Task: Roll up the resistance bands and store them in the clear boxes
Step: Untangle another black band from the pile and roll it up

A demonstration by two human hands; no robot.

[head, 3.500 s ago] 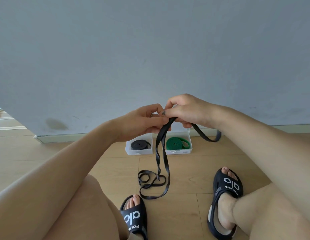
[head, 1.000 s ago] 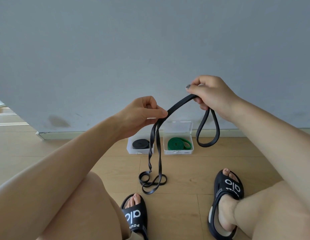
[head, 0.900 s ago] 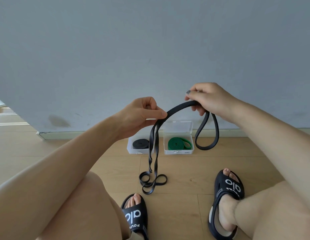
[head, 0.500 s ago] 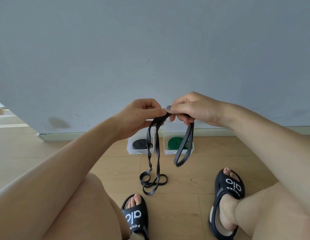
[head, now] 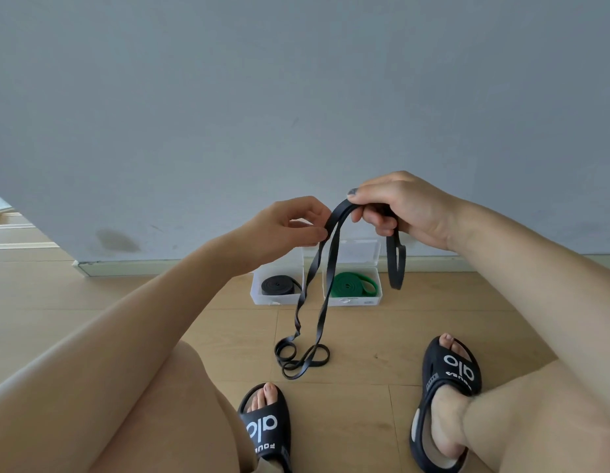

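Above the two clear boxes (head: 352, 291) by the wall, the left hand (head: 286, 227) pinches the long black band (head: 325, 278) while the right hand (head: 404, 208) curls closed around its short loop — the tail trails down to the wooden floor (head: 365, 343) in front of the boxes, coiled loosely.
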